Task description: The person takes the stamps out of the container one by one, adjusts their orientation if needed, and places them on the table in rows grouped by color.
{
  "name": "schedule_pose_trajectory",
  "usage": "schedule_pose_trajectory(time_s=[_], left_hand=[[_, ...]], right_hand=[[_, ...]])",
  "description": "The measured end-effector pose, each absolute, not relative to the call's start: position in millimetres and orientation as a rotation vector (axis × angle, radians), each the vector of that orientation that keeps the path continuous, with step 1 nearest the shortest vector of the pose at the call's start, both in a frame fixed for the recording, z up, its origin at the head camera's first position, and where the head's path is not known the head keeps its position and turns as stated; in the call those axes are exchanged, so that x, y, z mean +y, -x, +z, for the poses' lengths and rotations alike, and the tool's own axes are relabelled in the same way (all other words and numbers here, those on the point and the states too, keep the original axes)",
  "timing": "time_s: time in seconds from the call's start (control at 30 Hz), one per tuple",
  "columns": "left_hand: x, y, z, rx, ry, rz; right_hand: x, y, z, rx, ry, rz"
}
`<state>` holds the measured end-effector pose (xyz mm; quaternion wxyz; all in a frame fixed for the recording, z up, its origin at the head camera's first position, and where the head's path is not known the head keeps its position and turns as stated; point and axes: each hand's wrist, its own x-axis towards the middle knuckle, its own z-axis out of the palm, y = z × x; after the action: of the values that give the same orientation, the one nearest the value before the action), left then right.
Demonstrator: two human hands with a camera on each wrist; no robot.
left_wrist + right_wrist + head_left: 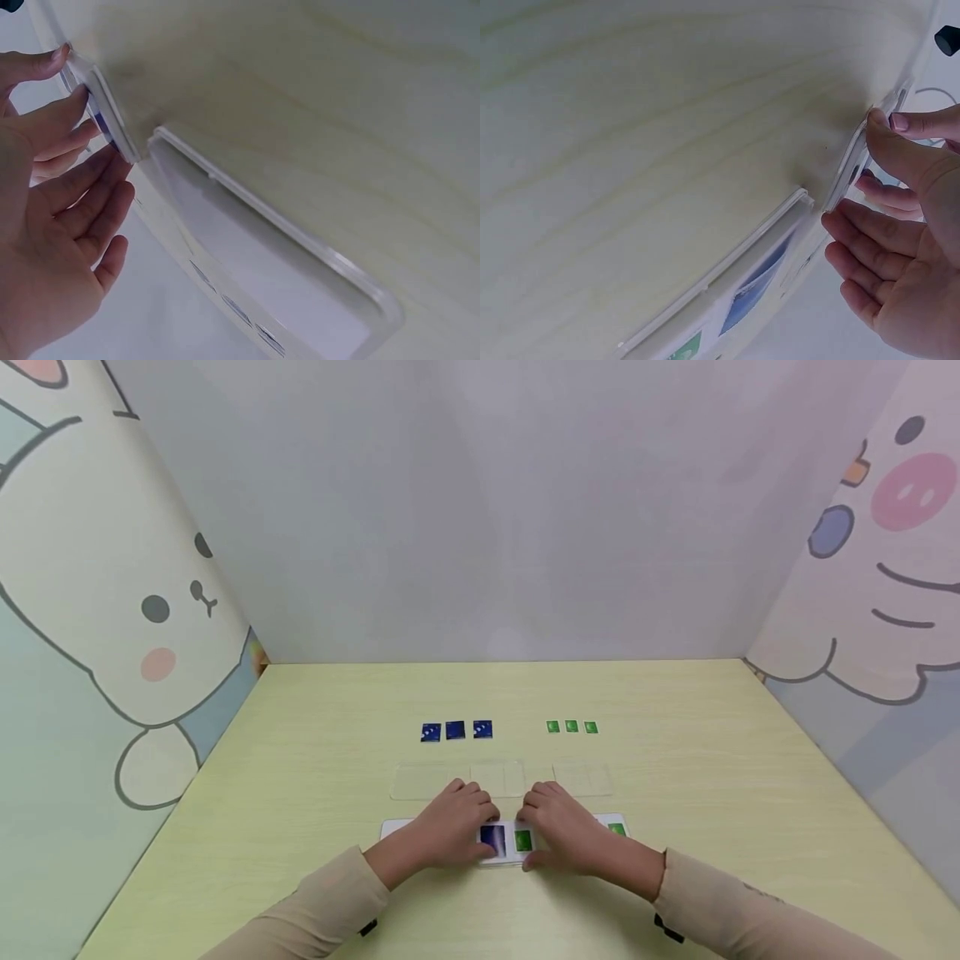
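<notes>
Between both hands lies a flat white tray (510, 850) with a clear rim. A dark blue square (492, 837) and a smaller green square (522, 841) sit in it, side by side. My left hand (452, 827) grips the tray's left end, thumb on the near edge and fingers at the far edge. At the other end my right hand (564, 832) pinches it the same way. In the left wrist view, a similar white tray (255, 266) lies beside the left hand. Another tray (712, 322) with a blue and a green square shows in the right wrist view.
Clear plastic covers (420, 781) lie in a row behind the trays. Farther back are three blue squares (455, 730) on the left and three green squares (572, 726) on the right. A grey wall (495, 527) and cartoon-printed side panels (97, 585) enclose the table (300, 710).
</notes>
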<state>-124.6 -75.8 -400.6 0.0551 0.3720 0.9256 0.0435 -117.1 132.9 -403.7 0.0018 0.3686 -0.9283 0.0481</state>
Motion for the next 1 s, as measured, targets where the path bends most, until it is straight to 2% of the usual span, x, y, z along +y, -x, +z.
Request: schedule_pose_trajectory(time_s=[1.0], left_hand=[[-76.7, 128.0, -403.8, 2.796, -1.078, 0.205]], right_hand=[[130.2, 120.2, -400.1, -3.000, -1.102, 0.279]])
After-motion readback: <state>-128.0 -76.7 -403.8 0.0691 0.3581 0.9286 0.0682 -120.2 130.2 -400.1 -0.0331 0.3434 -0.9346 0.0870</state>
